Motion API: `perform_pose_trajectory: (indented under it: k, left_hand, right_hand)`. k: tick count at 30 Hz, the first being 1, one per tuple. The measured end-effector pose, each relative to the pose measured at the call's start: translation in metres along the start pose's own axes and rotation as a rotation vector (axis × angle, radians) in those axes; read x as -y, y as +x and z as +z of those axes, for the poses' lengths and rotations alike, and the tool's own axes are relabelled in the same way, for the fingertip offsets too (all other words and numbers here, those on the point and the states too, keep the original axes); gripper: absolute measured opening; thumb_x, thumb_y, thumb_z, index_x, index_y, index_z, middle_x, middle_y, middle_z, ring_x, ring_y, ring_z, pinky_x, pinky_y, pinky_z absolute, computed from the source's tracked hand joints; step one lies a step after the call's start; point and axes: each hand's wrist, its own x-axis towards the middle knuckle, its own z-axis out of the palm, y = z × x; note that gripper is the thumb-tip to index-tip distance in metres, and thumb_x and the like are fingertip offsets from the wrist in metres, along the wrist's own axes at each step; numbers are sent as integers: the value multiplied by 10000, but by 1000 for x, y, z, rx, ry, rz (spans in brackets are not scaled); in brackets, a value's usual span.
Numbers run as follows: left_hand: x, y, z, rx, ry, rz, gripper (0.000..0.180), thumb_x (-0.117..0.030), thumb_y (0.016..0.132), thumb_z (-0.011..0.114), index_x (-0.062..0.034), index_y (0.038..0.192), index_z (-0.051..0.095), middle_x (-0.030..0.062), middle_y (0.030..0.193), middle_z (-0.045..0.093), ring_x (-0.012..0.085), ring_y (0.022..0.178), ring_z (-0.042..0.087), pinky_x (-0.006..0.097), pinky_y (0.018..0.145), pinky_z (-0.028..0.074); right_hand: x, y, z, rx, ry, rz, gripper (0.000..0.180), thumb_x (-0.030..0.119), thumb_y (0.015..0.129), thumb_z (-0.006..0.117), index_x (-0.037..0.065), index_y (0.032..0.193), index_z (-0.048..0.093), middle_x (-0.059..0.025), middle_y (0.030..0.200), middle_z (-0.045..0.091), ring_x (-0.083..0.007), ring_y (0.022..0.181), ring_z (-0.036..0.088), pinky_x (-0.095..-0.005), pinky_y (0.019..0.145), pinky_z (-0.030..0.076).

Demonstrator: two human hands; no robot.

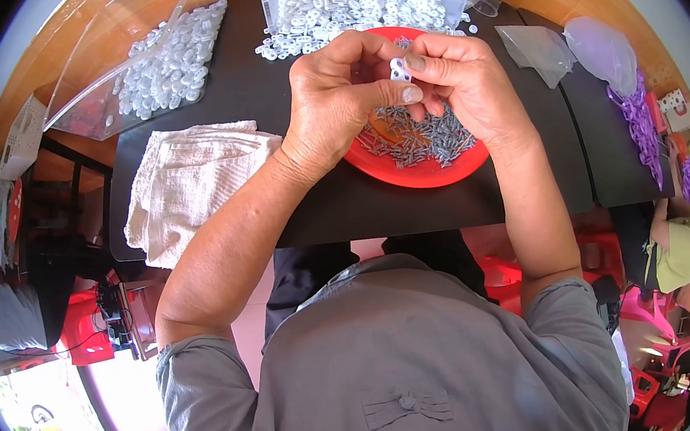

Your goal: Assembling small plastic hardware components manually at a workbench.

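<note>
Over a red plate point(417, 178), my two hands meet at the fingertips. My left hand point(337, 103) is closed, its thumb and fingers pinching a small white plastic piece point(399, 70) with two dark holes. The fingers of my right hand point(475, 88) are bent in a pinch, the thumb tip against the white piece's right edge. Whatever the right fingertips hold, if anything, is hidden. Below the hands, many small grey screw-like pieces point(442, 140) lie heaped in the plate.
A clear tub point(265, 1) and a heap of similar white pieces point(356, 0) stand behind the plate. More white pieces point(170, 70) fill a clear container at the left. A folded cloth point(190, 181) lies by my left forearm. Plastic bags point(542, 52) lie right; people sit either side.
</note>
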Motion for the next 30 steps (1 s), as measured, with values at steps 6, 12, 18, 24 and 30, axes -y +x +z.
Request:
perform_pose_trajectory:
  k: [6, 12, 18, 24, 30]
  left_hand:
    - [-6, -2, 1, 3, -42, -26, 259, 53, 707, 799, 3, 914, 651, -4, 757, 604, 38, 677, 538, 199, 622, 484]
    - [-5, -1, -1, 15, -85, -1, 228, 71, 720, 782, 10, 885, 638, 30, 775, 635, 62, 697, 592, 214, 625, 509]
    - [-6, -1, 0, 37, -115, 28, 231, 82, 737, 760, 13, 920, 638, 61, 842, 664, 105, 776, 646, 234, 693, 533]
    - [-9, -5, -3, 73, -59, -7, 242, 71, 751, 750, 14, 960, 643, 50, 859, 665, 114, 809, 646, 241, 748, 534]
    - [-6, -5, -3, 65, 77, 83, 223, 42, 730, 784, 5, 899, 643, 34, 784, 670, 74, 706, 639, 211, 630, 518]
  right_hand:
    - [-2, -1, 0, 38, 129, 40, 200, 183, 928, 612, -13, 885, 622, -43, 681, 604, -121, 518, 579, -181, 438, 358]
    - [-2, 0, 2, 46, 175, 47, 206, 178, 926, 615, -27, 919, 629, -52, 682, 600, -117, 522, 573, -181, 435, 353]
    - [1, -1, 0, 11, 128, 32, 203, 173, 931, 607, -26, 902, 631, -49, 693, 604, -116, 531, 578, -182, 443, 355]
    - [0, -2, 1, 38, 105, 34, 192, 166, 929, 604, -14, 865, 622, -41, 690, 604, -108, 522, 573, -177, 439, 356]
    - [-2, -3, 0, 91, 124, 28, 199, 164, 930, 598, -20, 858, 616, -38, 674, 586, -100, 514, 562, -166, 431, 349]
